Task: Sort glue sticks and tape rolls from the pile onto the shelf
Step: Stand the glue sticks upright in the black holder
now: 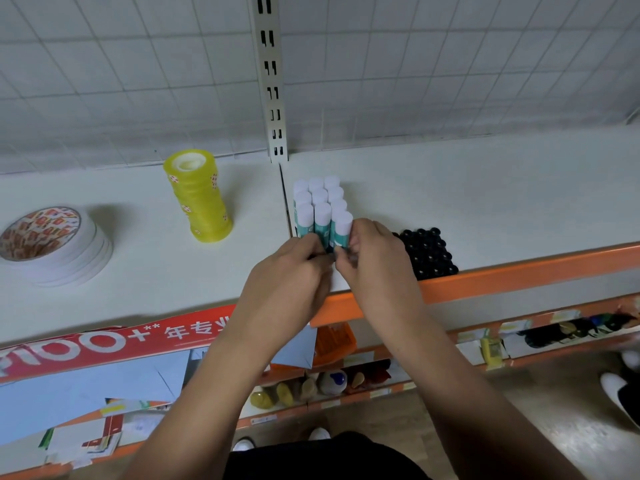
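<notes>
My left grip (290, 269) and right grip (375, 258) both pinch front-row glue sticks (322, 218) by the front edge of the shelf (491, 202)

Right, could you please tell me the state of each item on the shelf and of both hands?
glue sticks: upright, capped, packed in a tight block on the shelf.
left hand: grips the block's front row.
right hand: pinches the front-right stick.
yellow tape rolls: stacked in one upright column.
white tape rolls: stacked flat.
black-capped items: upright, packed together at the shelf edge.
</notes>
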Available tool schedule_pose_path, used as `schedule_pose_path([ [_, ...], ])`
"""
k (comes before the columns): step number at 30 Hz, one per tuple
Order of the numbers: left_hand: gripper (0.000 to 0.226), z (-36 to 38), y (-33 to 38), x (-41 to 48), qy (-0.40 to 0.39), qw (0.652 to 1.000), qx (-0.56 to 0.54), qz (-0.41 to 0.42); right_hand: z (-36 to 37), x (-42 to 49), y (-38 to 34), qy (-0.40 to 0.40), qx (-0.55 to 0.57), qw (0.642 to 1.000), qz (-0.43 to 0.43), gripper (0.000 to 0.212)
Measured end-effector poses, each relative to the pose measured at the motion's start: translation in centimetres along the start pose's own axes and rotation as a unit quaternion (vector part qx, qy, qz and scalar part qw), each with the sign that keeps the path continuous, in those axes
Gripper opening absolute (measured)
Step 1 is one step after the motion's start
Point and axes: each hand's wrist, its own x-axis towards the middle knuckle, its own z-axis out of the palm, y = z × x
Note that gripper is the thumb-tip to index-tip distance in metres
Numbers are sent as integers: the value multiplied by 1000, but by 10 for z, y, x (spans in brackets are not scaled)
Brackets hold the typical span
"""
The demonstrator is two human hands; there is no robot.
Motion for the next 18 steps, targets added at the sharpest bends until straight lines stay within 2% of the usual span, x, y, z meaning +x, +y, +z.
schedule_pose_path([
  [4,29,-4,-2,-2,-9,1000,-7,-8,-11,-5,2,-16,-31,999,0,27],
  [7,28,-11,-5,-7,6,1000,-11,-15,-24,-12,0,22,-26,999,0,37],
  [11,23,-29,-15,-17,43,998,35,-38,-34,-13,-28,39,-18,996,-79,22],
  [14,21,-46,-32,-32,66,994,52,-71,-25,-8,-62,6,-14,991,-132,15],
  [18,20,-71,-69,-72,86,978,99,-160,4,-4,-113,-39,9,980,-195,19],
])
